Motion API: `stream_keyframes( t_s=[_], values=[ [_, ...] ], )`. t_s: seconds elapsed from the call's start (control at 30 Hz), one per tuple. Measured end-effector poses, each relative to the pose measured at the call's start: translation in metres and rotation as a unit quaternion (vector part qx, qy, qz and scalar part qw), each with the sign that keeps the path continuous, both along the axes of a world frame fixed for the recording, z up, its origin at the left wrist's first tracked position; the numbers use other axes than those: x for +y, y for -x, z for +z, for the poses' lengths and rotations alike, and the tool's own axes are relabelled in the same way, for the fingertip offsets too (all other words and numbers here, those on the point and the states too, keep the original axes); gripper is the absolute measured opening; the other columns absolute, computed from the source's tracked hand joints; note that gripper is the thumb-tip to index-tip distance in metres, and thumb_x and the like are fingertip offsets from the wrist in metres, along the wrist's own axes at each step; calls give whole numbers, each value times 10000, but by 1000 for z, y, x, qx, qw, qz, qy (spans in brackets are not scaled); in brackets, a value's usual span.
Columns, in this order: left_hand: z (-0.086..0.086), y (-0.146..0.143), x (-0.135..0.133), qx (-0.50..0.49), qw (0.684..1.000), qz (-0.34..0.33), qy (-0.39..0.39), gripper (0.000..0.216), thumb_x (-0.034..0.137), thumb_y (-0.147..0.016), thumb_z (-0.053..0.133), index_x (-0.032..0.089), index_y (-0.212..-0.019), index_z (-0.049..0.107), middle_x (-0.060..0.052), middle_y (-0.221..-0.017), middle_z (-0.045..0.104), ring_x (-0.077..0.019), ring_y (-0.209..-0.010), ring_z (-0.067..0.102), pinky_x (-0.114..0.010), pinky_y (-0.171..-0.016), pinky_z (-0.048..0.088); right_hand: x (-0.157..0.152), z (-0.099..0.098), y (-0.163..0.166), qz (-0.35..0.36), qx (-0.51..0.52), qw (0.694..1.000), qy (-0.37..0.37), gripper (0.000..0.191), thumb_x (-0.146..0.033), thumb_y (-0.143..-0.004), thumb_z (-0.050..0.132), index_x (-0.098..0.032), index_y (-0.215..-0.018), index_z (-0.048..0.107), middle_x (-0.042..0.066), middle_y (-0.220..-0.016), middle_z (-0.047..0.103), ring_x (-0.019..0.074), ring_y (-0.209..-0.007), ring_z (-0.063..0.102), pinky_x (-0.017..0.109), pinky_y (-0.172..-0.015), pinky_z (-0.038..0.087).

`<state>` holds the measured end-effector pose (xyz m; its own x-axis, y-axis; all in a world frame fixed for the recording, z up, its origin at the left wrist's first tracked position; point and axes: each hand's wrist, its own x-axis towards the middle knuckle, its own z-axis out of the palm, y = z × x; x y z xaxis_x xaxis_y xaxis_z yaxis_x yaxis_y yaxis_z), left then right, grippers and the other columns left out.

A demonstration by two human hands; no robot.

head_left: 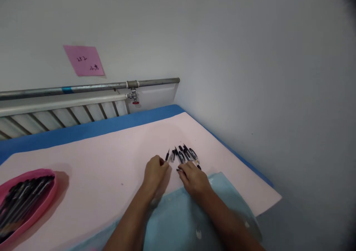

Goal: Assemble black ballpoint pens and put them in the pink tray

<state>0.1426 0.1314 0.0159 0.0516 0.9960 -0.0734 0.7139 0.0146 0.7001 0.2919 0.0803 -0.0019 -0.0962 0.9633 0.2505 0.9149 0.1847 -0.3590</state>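
My left hand (pixel 155 172) is closed in a pinch around a pen (pixel 167 156), whose black grip and bare tip point away from me. To its right, my right hand (pixel 194 177) has its fingers pressed together just below a loose group of pens. A small dark end shows at those fingertips, but what it belongs to is hidden. Several clear-bodied pens (pixel 185 155) with black parts lie side by side there, some with tips bare. One pen cap (pixel 172 156) rests between the left hand's pen and the group.
Pink paper (pixel 111 151) covers a blue tabletop (pixel 111 124). A pink basket (pixel 54 195) filled with black pens (pixel 26 195) stands at the left. Light-blue cloth (pixel 178 221) lies under my forearms. Walls, a radiator (pixel 55 117) and a pipe (pixel 105 86) border the table.
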Motion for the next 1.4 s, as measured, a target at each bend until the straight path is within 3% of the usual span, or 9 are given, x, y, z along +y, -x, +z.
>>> stream_keyframes(
  t_s=[0.13,0.27,0.37,0.43,0.5,0.6,0.77,1.2,1.4],
  values=[
    [5,24,-8,-108,994,16,4,89,265,-713,491,181,-699,518,-38,-699,610,-157,-659,566,-263,-596,397,2,2,7,-8,-86,994,60,216,-224,-877,389,-209,-924,599,65,-928,573,154,-773,569,244,-619,393],
    [6,37,-22,-348,934,-3,80,160,306,-678,555,167,-752,527,-14,-651,584,-130,-583,546,-250,-550,420,2,0,9,-5,-78,995,55,222,-176,-861,385,-178,-808,601,77,-895,568,160,-735,564,261,-616,404],
    [7,40,-29,-406,909,-15,94,276,342,-690,557,160,-898,558,-5,-682,575,-96,-519,487,-218,-466,367,1,4,8,14,70,997,-16,178,-193,-844,411,-170,-802,582,77,-869,572,169,-776,554,286,-692,420],
    [8,41,-30,-404,909,-20,103,357,401,-712,546,170,-983,561,10,-665,557,-77,-473,435,-199,-413,299,3,11,7,15,237,971,-27,145,-245,-837,435,-176,-841,563,52,-805,580,150,-713,552,273,-657,431],
    [8,42,-30,-389,913,-30,117,402,457,-724,534,178,-1012,566,30,-608,523,-62,-435,379,-189,-391,240,9,22,7,13,381,924,32,159,-297,-823,463,-178,-875,553,15,-693,574,115,-552,510,239,-529,413],
    [11,45,-31,-389,911,-43,134,410,485,-729,531,178,-995,581,43,-565,486,-51,-418,331,-186,-386,198,27,42,10,48,469,872,132,190,-321,-781,523,-168,-876,584,-21,-586,540,79,-440,427,208,-434,352],
    [14,50,-30,-398,905,-29,146,393,474,-734,534,178,-985,587,41,-568,484,-50,-424,324,-188,-389,183,51,64,22,132,457,855,207,182,-284,-734,568,-158,-847,634,-16,-596,552,82,-513,477,201,-485,375],
    [4,54,-20,-356,915,-37,186,331,438,-729,544,160,-898,606,41,-555,488,-46,-403,305,-199,-384,174,65,63,31,212,333,876,278,157,-128,-677,510,-182,-747,639,-24,-666,570,83,-567,490,194,-510,368],
    [7,58,-20,-392,902,-8,183,334,454,-725,558,170,-896,596,39,-558,480,-48,-414,319,-190,-379,162,75,63,34,208,355,842,348,108,-251,-749,528,-181,-808,586,-44,-548,502,72,-464,425,187,-430,312]
  ],
)
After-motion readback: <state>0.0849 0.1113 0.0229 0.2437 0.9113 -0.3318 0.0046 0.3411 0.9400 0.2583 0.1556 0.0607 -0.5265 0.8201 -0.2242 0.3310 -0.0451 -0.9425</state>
